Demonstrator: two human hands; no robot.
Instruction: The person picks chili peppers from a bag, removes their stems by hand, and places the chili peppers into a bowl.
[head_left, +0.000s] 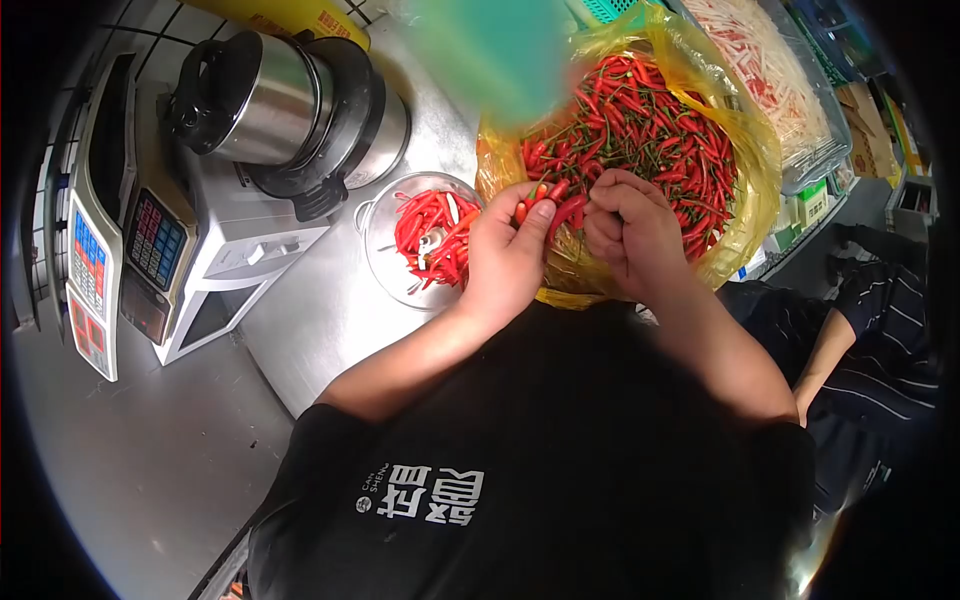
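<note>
My left hand [508, 248] is closed around several red chili peppers [560, 190], whose ends stick out past the thumb. Right beside it, my right hand [635, 225] has its fingers curled and pinched near the stem end of one chili; what lies inside the fingers is hidden. Both hands are over the near edge of a yellow plastic bag [755, 200] filled with red chilies [640, 130] on green stems. Left of my left hand stands a clear round processor bowl [375, 255] with a blade hub [430, 243] in the middle and stemless red chilies [418, 225] around it.
Steel pots with black lids [275, 100] and a white appliance with a knob [265, 245] stand at left, beside a scale [150, 240]. A clear tub of pale shreds [770, 75] is at upper right. Another person's arm [825, 355] shows at right. Something green and blurred [495, 50] hangs close to the camera.
</note>
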